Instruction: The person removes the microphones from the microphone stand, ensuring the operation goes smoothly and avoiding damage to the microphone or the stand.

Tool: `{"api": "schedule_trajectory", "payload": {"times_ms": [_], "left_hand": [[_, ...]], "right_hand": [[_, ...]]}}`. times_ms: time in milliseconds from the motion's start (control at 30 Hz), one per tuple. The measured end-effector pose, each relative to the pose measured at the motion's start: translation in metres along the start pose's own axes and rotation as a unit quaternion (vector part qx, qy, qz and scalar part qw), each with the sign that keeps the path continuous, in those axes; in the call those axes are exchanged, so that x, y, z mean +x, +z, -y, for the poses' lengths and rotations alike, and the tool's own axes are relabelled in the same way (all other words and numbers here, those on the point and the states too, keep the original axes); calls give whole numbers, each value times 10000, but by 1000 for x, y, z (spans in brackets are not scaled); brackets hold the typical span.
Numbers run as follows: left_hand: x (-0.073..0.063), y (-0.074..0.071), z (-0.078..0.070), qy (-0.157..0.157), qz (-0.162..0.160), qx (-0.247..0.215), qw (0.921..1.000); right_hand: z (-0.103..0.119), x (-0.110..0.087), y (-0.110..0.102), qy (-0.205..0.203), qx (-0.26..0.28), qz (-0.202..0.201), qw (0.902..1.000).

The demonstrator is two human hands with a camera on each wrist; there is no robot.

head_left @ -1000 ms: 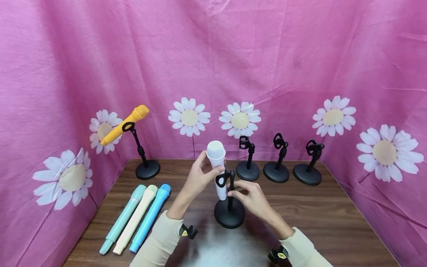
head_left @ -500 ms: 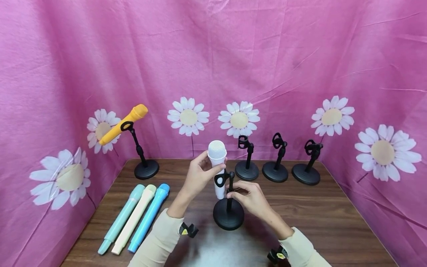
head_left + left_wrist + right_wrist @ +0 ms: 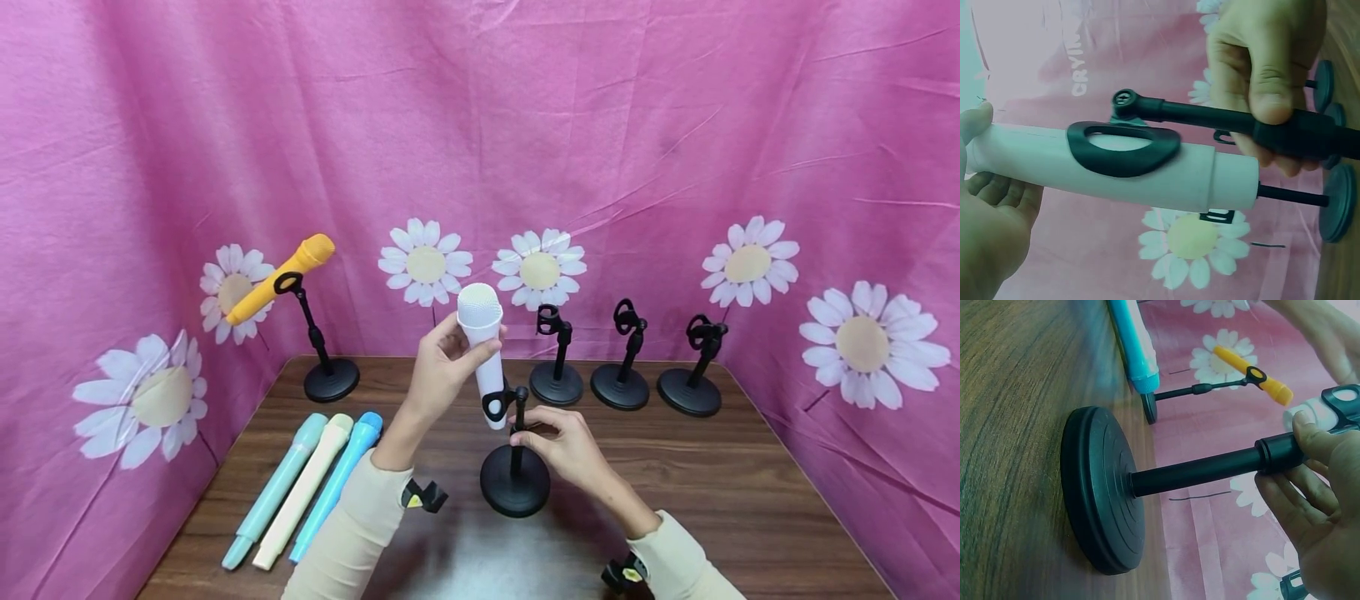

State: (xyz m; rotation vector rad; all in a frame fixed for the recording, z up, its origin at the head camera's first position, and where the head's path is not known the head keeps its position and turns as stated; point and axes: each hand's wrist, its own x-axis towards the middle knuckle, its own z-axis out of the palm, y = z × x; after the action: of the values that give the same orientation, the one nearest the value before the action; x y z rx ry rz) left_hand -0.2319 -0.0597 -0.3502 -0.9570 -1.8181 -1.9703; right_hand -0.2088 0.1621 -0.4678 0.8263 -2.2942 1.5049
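Observation:
A white microphone [image 3: 480, 310] is gripped by my left hand [image 3: 437, 367] just below its mesh head, tilted slightly with the head up. Its lower body lies at the black holder clip [image 3: 1125, 165] of a desk microphone stand [image 3: 516, 482], and white shows through the clip's oval opening. The tail end of the microphone [image 3: 1235, 181] sticks out past the clip. My right hand [image 3: 566, 446] pinches the collar on the stand's post [image 3: 1279, 453] between thumb and fingers. The stand's round base rests on the table.
A yellow microphone [image 3: 281, 279] sits in a stand at the back left. Teal [image 3: 277, 492], cream [image 3: 303, 492] and blue [image 3: 337, 483] microphones lie side by side at the left. Three bare stands [image 3: 621, 385] line the back right, before a pink flowered curtain [image 3: 480, 125].
My left hand has raised the white microphone and shifted it slightly left, so less of its tail shows below the clip. My right hand and the stand have stayed in place.

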Motion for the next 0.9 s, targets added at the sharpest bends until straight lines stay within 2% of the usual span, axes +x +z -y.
{"api": "schedule_trajectory", "payload": {"times_ms": [900], "left_hand": [[15, 1, -13, 123, -27, 0, 9999]], "right_hand": [[-2, 1, -1, 74, -41, 28, 10000]]}}
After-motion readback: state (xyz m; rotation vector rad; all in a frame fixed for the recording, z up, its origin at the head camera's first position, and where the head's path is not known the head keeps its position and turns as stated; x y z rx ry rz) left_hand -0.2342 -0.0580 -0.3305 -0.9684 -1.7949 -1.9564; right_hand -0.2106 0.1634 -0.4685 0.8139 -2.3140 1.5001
